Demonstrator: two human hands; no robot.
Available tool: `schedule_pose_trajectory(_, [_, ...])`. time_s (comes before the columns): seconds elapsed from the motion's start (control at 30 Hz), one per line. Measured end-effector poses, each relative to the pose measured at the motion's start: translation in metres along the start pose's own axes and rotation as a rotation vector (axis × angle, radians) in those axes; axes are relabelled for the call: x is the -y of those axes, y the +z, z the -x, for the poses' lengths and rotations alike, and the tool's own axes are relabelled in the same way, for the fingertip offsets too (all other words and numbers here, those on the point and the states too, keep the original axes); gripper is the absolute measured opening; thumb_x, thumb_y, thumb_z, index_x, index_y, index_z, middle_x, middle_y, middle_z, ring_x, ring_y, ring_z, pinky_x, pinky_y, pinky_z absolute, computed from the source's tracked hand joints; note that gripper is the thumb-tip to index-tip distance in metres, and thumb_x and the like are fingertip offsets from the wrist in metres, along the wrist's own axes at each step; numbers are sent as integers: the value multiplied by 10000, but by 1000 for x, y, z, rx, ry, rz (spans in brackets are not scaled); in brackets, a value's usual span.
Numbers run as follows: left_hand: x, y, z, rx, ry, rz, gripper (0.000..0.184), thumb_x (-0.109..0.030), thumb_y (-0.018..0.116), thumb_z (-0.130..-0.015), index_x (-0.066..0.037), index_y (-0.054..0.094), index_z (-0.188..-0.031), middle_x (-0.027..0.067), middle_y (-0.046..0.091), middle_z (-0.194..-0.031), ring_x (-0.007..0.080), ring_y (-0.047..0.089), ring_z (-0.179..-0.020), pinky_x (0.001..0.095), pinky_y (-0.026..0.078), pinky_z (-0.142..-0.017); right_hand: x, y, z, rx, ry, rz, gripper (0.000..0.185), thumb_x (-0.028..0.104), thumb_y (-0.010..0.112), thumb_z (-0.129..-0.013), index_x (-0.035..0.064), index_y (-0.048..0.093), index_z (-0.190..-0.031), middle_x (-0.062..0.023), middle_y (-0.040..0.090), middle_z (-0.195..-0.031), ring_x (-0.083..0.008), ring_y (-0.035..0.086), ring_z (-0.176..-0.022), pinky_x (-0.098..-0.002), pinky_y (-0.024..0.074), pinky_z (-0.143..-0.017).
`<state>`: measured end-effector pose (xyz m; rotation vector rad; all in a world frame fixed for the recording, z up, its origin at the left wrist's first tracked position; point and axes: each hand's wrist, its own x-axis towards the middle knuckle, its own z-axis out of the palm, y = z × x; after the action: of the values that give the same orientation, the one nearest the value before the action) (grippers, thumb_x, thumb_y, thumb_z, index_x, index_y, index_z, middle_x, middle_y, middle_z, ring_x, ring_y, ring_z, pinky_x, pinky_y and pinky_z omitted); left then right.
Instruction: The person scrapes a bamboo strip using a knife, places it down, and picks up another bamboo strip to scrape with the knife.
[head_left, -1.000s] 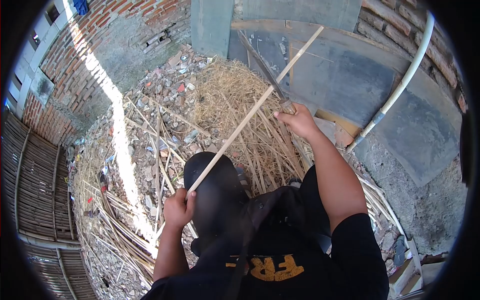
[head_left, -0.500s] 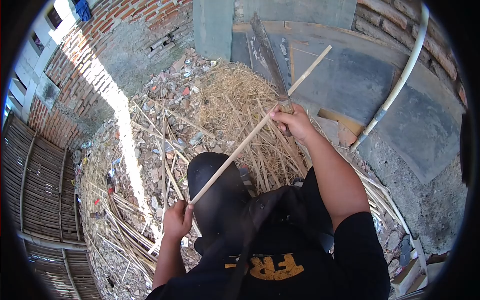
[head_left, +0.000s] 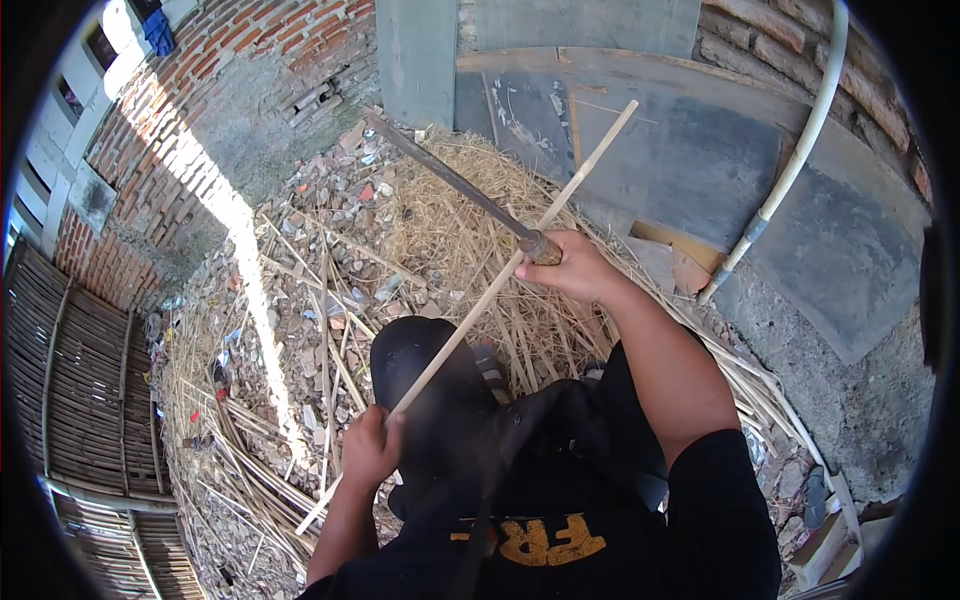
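1. My right hand (head_left: 570, 268) has its fingers closed around the short handle of a long blade (head_left: 450, 178); the blade slants up and away to the left of the view, over the rubble and the straw-like heap; the thumb tip lies against the pale stick (head_left: 470, 320).
2. My left hand (head_left: 372, 447) has its fingers clamped on the lower part of that stick; the stick runs diagonally over the dark-clad knee (head_left: 410, 350), crosses by the blade's handle, and reaches up in front of the grey panels; its lower end sticks out past the left hand.
3. Beyond the knees lies the straw-like heap (head_left: 450, 200), with thin strips mixed into it; rubble (head_left: 350, 215) spreads on its left; a bundle of long strips (head_left: 250, 455) lies on the ground to the left of the left hand.
4. At the lower right sits a box-like wooden piece (head_left: 822, 552), partly cut off; I cannot tell what it holds; a sandal (head_left: 815, 498) lies near it.
5. Farther out, grey panels (head_left: 690, 165) stand along the wall, with a pale pole (head_left: 795, 165) leaning in front; a slatted screen (head_left: 85, 380) stands at the far left; a blue cloth (head_left: 157, 33) hangs by the brick wall (head_left: 225, 75).
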<state>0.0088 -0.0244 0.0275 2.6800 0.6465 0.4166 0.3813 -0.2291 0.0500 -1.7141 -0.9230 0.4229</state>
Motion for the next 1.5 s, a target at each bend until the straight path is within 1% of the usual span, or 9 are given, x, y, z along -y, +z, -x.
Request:
schedule_pose_trajectory(0.2, [3,-4,8,88,-128,80,321,-291,655,-1007,-3,604,-876,205,596,-589,438,633,-582,494,485,-566,16,-8,1,114,15,439,401,373,843,-839,49,742,-1053,-171,723,-864,-317,708,-823,-432,538,-768])
schedule_pose_trajectory(0.4, [2,-3,7,56,-145,90,322,-308,670,-998,-27,599,-857,188,579,-570,425,620,-553,477,469,-541,17,-8,5,190,-51,818,365,353,832,-814,73,737,-1028,-180,690,-806,-397,687,-826,-495,526,-725])
schedule_pose_trajectory(0.7, [5,4,9,-5,-108,44,344,-291,664,-994,-46,541,-787,197,582,-571,441,621,-560,510,463,-528,-4,-9,-9,46,81,646,329,321,811,-828,68,740,-1026,-213,713,-872,-426,690,-870,-499,542,-787])
schedule_pose_trajectory(0.9, [8,2,5,13,-93,55,356,-297,658,-1000,-48,537,-777,188,572,-561,427,613,-545,488,456,-518,8,-1,-5,168,61,817,292,289,799,-835,69,746,-1019,-207,726,-887,-419,694,-860,-472,552,-790])
schedule_pose_trajectory(1.0, [8,2,4,31,-109,90,357,-300,658,-1000,-47,544,-775,189,574,-566,427,609,-542,490,454,-519,-9,-13,-11,193,78,688,318,286,794,-844,63,750,-1067,-208,730,-887,-394,701,-844,-454,549,-791])
schedule_pose_trajectory(1.1, [3,2,4,13,-132,57,358,-301,657,-1000,-46,552,-773,188,576,-569,428,609,-541,491,452,-518,-35,-22,-23,11,234,438,356,294,793,-852,41,746,-1097,-213,723,-868,-380,702,-831,-450,539,-784])
schedule_pose_trajectory(1.2, [6,2,5,1,-121,42,371,-310,654,-1004,-40,550,-771,191,574,-572,430,608,-548,486,450,-525,-35,-20,-20,-74,209,505,351,250,750,-823,41,740,-1105,-211,743,-962,-380,709,-901,-468,547,-826])
schedule_pose_trajectory(1.3, [8,-1,4,47,-146,69,388,-320,649,-1007,-34,547,-766,193,569,-574,430,606,-557,480,450,-533,-29,-20,-18,-22,187,574,366,286,792,-843,29,739,-1098,-228,718,-880,-395,699,-851,-463,541,-797])
schedule_pose_trajectory(1.5, [8,0,-1,84,-137,88,392,-314,646,-1008,-31,537,-761,190,562,-576,422,590,-545,477,447,-537,-1,-3,-4,167,21,744,307,261,783,-814,26,722,-1003,-242,703,-883,-436,683,-871,-484,543,-788])
